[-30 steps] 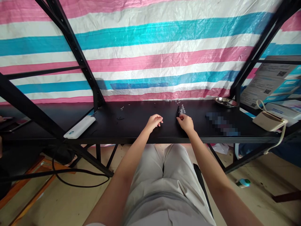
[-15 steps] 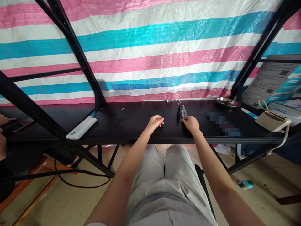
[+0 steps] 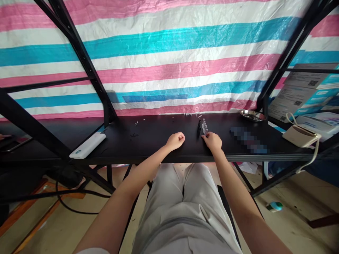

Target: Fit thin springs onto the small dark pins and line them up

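Note:
On the black table point(image 3: 153, 135), my left hand point(image 3: 176, 141) is closed in a loose fist. Whatever its fingers may hold is hidden. My right hand point(image 3: 213, 141) has thumb and fingertips pinched together at the near end of a row of small white upright pieces point(image 3: 204, 125). What lies in that pinch is too small to make out. Just left of the white row stands a row of small black pieces point(image 3: 199, 128). Behind both rows, small white bits point(image 3: 188, 114) lie along the table's back edge.
A white oblong device point(image 3: 88, 145) lies at the left and a round metal dish point(image 3: 253, 115) at the back right. A cream pouch point(image 3: 301, 136) with a strap sits at the right edge. Black frame posts point(image 3: 99, 90) flank the table before a striped sheet point(image 3: 185, 70).
My left hand has curled from loosely bent fingers into a fist. My right hand stays by the rows, its fingertips a little closer to the white one. The view has shifted slightly.

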A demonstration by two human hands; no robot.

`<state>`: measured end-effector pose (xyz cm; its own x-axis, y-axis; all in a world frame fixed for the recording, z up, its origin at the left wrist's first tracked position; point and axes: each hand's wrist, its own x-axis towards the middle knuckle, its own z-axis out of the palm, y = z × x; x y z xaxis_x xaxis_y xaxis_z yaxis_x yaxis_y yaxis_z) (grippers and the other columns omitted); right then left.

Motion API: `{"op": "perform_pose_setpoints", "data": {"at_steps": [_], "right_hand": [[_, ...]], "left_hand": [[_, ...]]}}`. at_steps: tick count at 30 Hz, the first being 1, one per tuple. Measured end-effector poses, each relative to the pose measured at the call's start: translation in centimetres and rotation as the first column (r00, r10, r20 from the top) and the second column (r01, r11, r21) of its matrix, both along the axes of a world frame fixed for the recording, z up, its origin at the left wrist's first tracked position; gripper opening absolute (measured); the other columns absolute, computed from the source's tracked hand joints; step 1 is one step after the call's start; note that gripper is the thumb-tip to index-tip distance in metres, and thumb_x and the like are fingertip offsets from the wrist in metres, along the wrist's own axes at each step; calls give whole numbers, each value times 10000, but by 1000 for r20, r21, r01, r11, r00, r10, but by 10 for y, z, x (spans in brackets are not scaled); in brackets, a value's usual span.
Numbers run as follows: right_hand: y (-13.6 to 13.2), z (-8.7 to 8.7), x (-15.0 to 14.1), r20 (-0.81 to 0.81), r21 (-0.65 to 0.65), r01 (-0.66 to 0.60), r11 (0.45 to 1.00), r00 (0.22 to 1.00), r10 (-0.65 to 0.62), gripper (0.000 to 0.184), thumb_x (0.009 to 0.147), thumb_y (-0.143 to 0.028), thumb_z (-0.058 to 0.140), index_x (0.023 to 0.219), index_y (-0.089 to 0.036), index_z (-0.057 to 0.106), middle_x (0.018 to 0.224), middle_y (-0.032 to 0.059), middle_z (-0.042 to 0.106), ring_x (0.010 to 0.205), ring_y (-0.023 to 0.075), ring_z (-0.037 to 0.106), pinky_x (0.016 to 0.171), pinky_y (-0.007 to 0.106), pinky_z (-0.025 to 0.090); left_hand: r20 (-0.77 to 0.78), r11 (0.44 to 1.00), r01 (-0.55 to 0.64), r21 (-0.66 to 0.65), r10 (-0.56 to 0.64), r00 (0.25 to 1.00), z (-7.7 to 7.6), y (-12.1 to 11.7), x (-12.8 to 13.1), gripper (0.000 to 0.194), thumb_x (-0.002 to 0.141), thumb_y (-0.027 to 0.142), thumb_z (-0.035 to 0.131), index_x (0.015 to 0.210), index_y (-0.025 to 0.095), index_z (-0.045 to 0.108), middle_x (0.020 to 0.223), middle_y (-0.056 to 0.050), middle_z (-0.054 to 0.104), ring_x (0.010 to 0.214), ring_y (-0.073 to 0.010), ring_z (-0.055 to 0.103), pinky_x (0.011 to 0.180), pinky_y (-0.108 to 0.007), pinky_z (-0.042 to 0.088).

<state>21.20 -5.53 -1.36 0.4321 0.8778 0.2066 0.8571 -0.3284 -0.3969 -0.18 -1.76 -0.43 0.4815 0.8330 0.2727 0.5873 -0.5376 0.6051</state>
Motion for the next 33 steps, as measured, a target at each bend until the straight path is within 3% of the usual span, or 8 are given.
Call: {"op": "perform_pose_setpoints", "data": {"at_steps": [4, 7, 10, 20, 23, 27, 33], "right_hand": [[0, 0, 0, -6, -5, -2, 1000, 1000, 2, 301, 827, -435, 527, 981, -206, 646, 913, 93, 670, 885, 227, 626, 709, 299, 443], [0, 0, 1, -13, -1, -1, 1000, 1000, 0, 296, 827, -430, 529, 984, -204, 639, 921, 92, 671, 894, 232, 626, 713, 304, 444], [-1, 0, 0, -11, -1, 0, 1000, 1000, 0, 289, 832, -426, 526, 978, -201, 633, 921, 93, 673, 898, 237, 628, 714, 307, 444], [-2, 0, -1, 1, 16, -7, 1000, 1000, 7, 263, 837, -409, 527, 961, -199, 625, 921, 93, 674, 885, 232, 632, 697, 296, 441], [-2, 0, 0, 4, 16, -7, 1000, 1000, 7, 261, 837, -411, 526, 956, -200, 623, 912, 90, 674, 878, 233, 633, 692, 296, 438], [-2, 0, -1, 14, 22, -4, 1000, 1000, 4, 263, 836, -417, 525, 945, -198, 622, 894, 89, 670, 858, 228, 632, 681, 290, 432], [-3, -1, -1, 42, 26, -12, 1000, 999, 11, 236, 842, -401, 516, 909, -198, 618, 867, 87, 668, 815, 212, 629, 646, 272, 411]], "left_hand": [[-353, 962, 121, 245, -27, 935, 8, -11, 6, 205, 840, 203, 438, 1005, 212, 559, 915, -35, 654, 809, -174, 618, 690, -275, 452], [-553, 937, 198, 287, -7, 833, 18, -18, 16, 282, 862, 182, 383, 1118, 198, 500, 972, -75, 643, 852, -213, 628, 706, -309, 458], [-619, 916, 228, 331, 29, 785, 24, -20, 30, 368, 855, 156, 386, 1220, 185, 427, 999, -95, 631, 871, -231, 629, 719, -323, 457], [-500, 887, 177, 426, 68, 863, 14, -6, 66, 502, 937, 281, 322, 1422, 272, 194, 1011, -66, 627, 852, -193, 635, 687, -283, 453], [-476, 890, 165, 426, 66, 877, 9, -2, 69, 450, 936, 263, 329, 1385, 273, 304, 993, -58, 630, 846, -188, 634, 684, -278, 455], [-398, 880, 140, 454, 60, 916, 8, 1, 67, 302, 938, 270, 337, 1163, 222, 533, 986, -60, 621, 847, -177, 627, 668, -259, 450], [-189, 837, 55, 545, 59, 980, 18, 10, 27, 216, 924, 282, 397, 1034, 221, 571, 962, -39, 611, 846, -144, 601, 687, -230, 434]]}}
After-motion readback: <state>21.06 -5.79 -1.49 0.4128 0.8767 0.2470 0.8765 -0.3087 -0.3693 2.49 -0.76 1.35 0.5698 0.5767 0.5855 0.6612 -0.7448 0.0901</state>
